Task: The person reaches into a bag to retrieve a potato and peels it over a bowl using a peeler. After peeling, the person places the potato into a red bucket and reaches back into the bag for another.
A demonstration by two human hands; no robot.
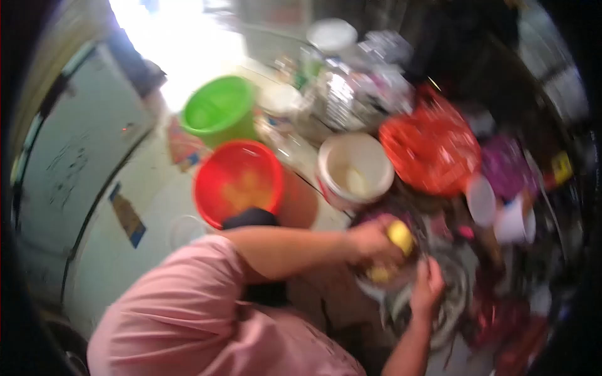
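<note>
Bare hands above the floor (163, 200), seen from the head camera. The left forearm extends nearly level from a pink sleeve (169, 301); its hand (376, 243) is curled around a yellow piece (399, 237), which protrudes beyond the fingers on the side toward the right hand (428, 287). The right forearm rises obliquely from the lower edge of the view, its hand raised just beside the left, fingers bent; blur prevents telling whether they grip anything. Below the left hand, a second yellow piece (378, 274) lies near the rim of a bowl, partly hidden. A white bucket (356, 168) stands beyond the left hand, with a red bag (433, 147) to its right. The red bucket (238, 183), near the left forearm, contains yellowish pieces; the green bucket (219, 109) stands just behind its far rim. Two white cups (481, 200) (515, 222) lie near the red bag.
</note>
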